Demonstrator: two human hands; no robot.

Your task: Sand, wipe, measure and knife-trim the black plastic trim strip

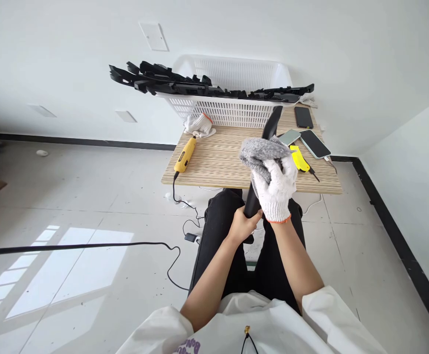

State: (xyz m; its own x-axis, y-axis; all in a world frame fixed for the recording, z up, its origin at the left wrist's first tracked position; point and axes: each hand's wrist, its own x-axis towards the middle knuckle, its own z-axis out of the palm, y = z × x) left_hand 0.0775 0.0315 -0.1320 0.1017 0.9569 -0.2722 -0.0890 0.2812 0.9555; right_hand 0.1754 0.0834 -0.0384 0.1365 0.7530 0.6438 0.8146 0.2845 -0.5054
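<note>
A long black plastic trim piece (272, 123) slants up from between my knees over the front of the table. Its lower end is gripped by my bare left hand (244, 223), fingers wrapped round it. My right hand (276, 189), in a white knitted glove with an orange cuff, is closed on a grey cloth (260, 153). That cloth lies folded over the middle of the trim piece and hides part of it.
Several black plastic parts (199, 88) lie across a white basket (229, 112) on the wooden table (222, 164). A yellow corded tool (185, 155) and a white glove (200, 124) are at left. Phones (315, 143) and a yellow cutter (299, 158) sit at right. Cables (185, 199) hang below.
</note>
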